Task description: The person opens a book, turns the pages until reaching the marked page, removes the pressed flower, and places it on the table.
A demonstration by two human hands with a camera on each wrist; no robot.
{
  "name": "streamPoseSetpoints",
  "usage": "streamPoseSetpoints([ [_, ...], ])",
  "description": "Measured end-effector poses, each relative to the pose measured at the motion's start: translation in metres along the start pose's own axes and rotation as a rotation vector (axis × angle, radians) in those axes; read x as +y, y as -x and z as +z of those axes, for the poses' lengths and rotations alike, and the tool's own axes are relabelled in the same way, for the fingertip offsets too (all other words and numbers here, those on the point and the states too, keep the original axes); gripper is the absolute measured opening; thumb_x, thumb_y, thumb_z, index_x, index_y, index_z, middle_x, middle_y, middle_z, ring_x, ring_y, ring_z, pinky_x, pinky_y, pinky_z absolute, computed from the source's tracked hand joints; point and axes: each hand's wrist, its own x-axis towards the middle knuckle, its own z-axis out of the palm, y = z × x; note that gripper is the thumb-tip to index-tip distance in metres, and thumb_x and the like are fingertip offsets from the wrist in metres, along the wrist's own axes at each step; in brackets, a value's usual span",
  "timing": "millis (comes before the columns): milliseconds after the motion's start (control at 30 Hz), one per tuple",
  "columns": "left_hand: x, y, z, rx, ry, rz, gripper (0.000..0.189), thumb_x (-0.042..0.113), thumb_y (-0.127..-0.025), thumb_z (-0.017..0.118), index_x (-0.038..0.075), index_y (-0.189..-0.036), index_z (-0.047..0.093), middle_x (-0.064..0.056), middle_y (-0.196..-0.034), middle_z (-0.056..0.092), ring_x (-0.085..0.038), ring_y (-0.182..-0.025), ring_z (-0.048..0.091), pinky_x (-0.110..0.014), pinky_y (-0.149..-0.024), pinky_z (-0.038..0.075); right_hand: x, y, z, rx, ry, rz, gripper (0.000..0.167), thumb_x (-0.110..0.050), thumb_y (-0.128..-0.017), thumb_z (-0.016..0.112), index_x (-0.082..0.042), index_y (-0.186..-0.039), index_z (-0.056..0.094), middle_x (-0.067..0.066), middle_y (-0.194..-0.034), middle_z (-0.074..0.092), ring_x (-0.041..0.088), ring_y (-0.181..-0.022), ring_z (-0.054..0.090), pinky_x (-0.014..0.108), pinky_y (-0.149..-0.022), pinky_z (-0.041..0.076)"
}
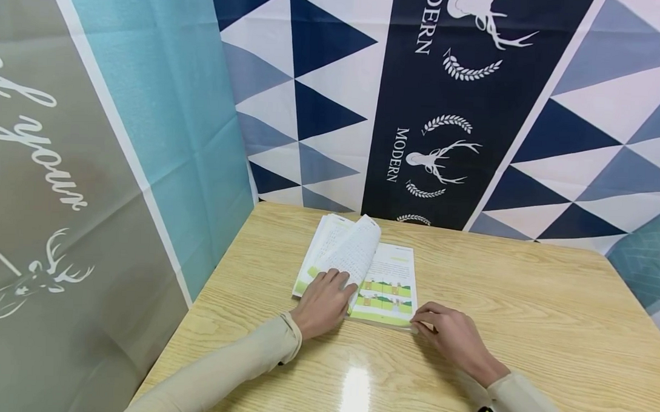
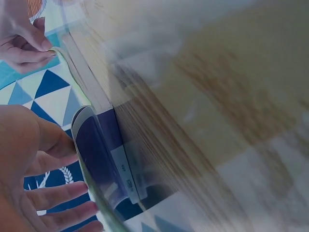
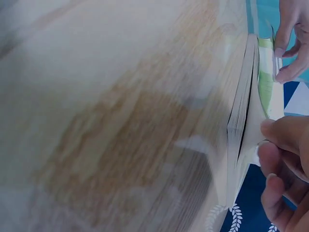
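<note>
An open book [image 1: 384, 280] with printed text and green cartoon pictures lies on the wooden table. My left hand [image 1: 327, 300] rests on its left-hand pages, where one leaf [image 1: 356, 249] bulges upward in a curve. Seen from the left wrist, that hand's fingers [image 2: 63, 195] are spread and fairly straight against the curled leaf. At the lower right corner of the book, my right hand [image 1: 453, 334] pinches the page edge between thumb and forefinger. The right wrist view shows the corner of the page [image 3: 253, 133] lifted from the page block beneath, at those fingertips.
The light wood table [image 1: 523, 297] extends to both sides and reflects a bright light near the front. Behind it hangs a patterned cloth [image 1: 333, 109] with triangles and deer heads. A grey and turquoise cloth [image 1: 163, 133] stands along the left edge.
</note>
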Motion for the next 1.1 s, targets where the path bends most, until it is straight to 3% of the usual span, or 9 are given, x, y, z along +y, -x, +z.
streamPoseSetpoints([
  [300, 0.0, 0.002, 0.0, -0.007, 0.015, -0.034, 0.018, 0.025, -0.098, 0.063, 0.019, -0.109, 0.075, -0.005, -0.103, 0.067, -0.022, -0.089, 0.059, -0.034, -0.075, 0.052, 0.0, -0.001, -0.002, 0.025, -0.054, 0.046, 0.018, -0.009, -0.075, 0.091, -0.02, -0.083, 0.079, -0.009, -0.089, 0.071, -0.008, -0.062, 0.049, 0.02, -0.051, 0.042],
  [533, 0.001, 0.0, 0.001, 0.028, 0.026, -0.013, 0.015, 0.027, -0.096, 0.066, 0.014, -0.092, 0.072, -0.006, -0.103, 0.067, -0.023, -0.098, 0.059, -0.034, -0.078, 0.052, 0.0, -0.003, -0.008, -0.002, -0.138, 0.13, 0.017, -0.011, -0.078, 0.089, -0.023, -0.083, 0.079, -0.012, -0.087, 0.071, -0.008, -0.06, 0.044, 0.02, -0.052, 0.042],
  [633, 0.003, -0.002, 0.001, 0.014, 0.025, -0.009, 0.023, 0.035, -0.097, 0.066, 0.013, -0.093, 0.072, -0.005, -0.103, 0.067, -0.022, -0.098, 0.06, -0.034, -0.078, 0.052, -0.001, -0.005, -0.009, 0.002, -0.151, 0.133, 0.014, -0.012, -0.081, 0.087, -0.023, -0.084, 0.079, -0.012, -0.088, 0.071, -0.009, -0.059, 0.043, 0.02, -0.052, 0.041],
  [733, 0.006, -0.003, 0.001, 0.006, 0.009, -0.013, 0.042, 0.054, -0.099, 0.06, 0.014, -0.09, 0.071, -0.004, -0.097, 0.065, -0.022, -0.091, 0.06, -0.034, -0.072, 0.051, -0.002, -0.007, -0.01, 0.034, -0.161, 0.121, 0.012, -0.013, -0.082, 0.086, -0.022, -0.086, 0.078, -0.011, -0.089, 0.07, -0.009, -0.057, 0.043, 0.019, -0.05, 0.04],
  [867, 0.01, -0.005, 0.002, 0.008, -0.047, -0.014, 0.064, 0.076, -0.092, 0.051, 0.015, -0.086, 0.069, -0.004, -0.091, 0.063, -0.022, -0.083, 0.058, -0.035, -0.068, 0.051, -0.005, -0.011, -0.013, 0.088, -0.168, 0.096, 0.013, -0.012, -0.083, 0.086, -0.022, -0.088, 0.078, -0.011, -0.091, 0.07, -0.01, -0.056, 0.042, 0.017, -0.049, 0.038],
  [967, 0.011, -0.004, 0.003, 0.03, -0.082, -0.016, 0.067, 0.079, -0.089, 0.053, 0.015, -0.086, 0.069, -0.005, -0.09, 0.063, -0.023, -0.082, 0.059, -0.035, -0.068, 0.051, -0.008, -0.014, -0.015, 0.116, -0.169, 0.084, 0.015, -0.012, -0.082, 0.087, -0.021, -0.089, 0.078, -0.01, -0.094, 0.07, -0.01, -0.056, 0.042, 0.015, -0.05, 0.037],
  [1100, 0.011, -0.004, 0.003, 0.049, -0.081, -0.033, 0.056, 0.067, -0.095, 0.057, 0.013, -0.089, 0.07, -0.005, -0.088, 0.063, -0.023, -0.082, 0.06, -0.036, -0.07, 0.052, -0.007, -0.015, -0.016, 0.168, -0.169, 0.1, 0.021, -0.009, -0.08, 0.087, -0.015, -0.099, 0.079, -0.003, -0.102, 0.071, -0.008, -0.058, 0.045, 0.012, -0.052, 0.037],
])
